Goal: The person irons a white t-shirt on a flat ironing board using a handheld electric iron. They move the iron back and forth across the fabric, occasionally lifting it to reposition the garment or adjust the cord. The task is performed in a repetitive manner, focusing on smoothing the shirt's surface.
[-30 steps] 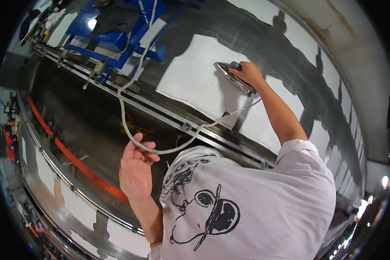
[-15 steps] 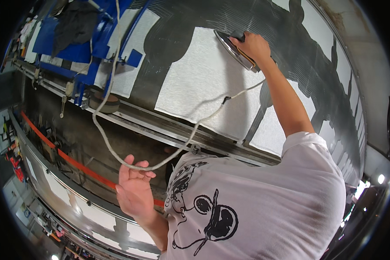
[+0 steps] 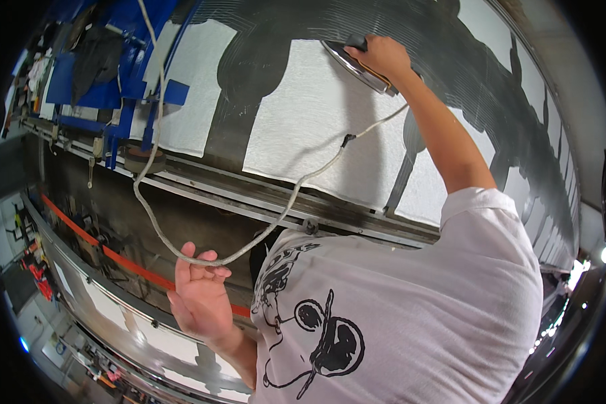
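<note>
Right hand, reached out to the far side at arm's length, is wrapped around the handle of a flat iron and presses its sole onto a sheet of white fabric spread over the dark, ribbed bench. Its fingers are curled tight on the grip, with the knuckles facing up. A pale cord leaves the back of the iron, sags down across the fabric and over the metal rail at the near edge of the bench, then loops to the left. Left hand is raised near the body, palm turned toward the camera, fingers loosely bent and slightly apart, with the cord lying across the fingertips rather than gripped. From there the cord climbs again toward the far left, past a round dark object sitting on the rail. Blue cloth pieces lie at the far left of the bench, with a dark garment on top. An orange-red stripe runs along the lower frame to the left of the raised hand. The person wears a white printed shirt.
</note>
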Demonstrator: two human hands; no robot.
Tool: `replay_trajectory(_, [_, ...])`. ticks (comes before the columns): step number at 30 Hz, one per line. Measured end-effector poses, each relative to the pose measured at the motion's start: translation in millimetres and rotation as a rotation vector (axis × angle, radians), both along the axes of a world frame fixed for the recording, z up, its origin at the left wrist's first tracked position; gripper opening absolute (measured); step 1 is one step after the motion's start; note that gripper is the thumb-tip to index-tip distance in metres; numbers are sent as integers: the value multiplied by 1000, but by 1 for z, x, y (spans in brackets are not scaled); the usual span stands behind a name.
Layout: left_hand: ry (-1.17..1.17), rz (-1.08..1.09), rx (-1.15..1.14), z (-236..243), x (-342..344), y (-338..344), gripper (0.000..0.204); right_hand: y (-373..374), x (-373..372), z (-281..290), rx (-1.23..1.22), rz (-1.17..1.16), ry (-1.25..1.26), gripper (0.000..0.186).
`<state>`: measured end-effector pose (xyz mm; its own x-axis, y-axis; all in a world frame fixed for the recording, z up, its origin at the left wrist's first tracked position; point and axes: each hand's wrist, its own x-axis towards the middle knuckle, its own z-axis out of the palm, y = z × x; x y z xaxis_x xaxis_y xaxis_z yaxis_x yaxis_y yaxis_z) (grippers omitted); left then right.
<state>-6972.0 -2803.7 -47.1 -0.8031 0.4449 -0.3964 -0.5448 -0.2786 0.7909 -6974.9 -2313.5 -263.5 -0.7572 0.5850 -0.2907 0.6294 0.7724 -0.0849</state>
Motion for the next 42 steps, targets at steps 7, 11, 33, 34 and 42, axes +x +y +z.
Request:
replay_trajectory(7, [21,-12,43,2,-16,-7,84,-22,70,-9,-41,-29,106,64])
replay_trajectory(11, [16,-168,126,-10,-25,-25,80,-113,125,18,-255,-65,-139,72])
replay_trajectory(33, [-37,21,88,-35,-31,-52,79,-43,-9,-29,-116,-165,23,68])
replay_trajectory(34, [-38,25,90,-38,-33,-56,79,-62,-2,-30,-205,-104,4,68])
replay_trajectory(42, [2,83,161,-36,-96,-104,78,-261,65,26,-364,311,-125,58])
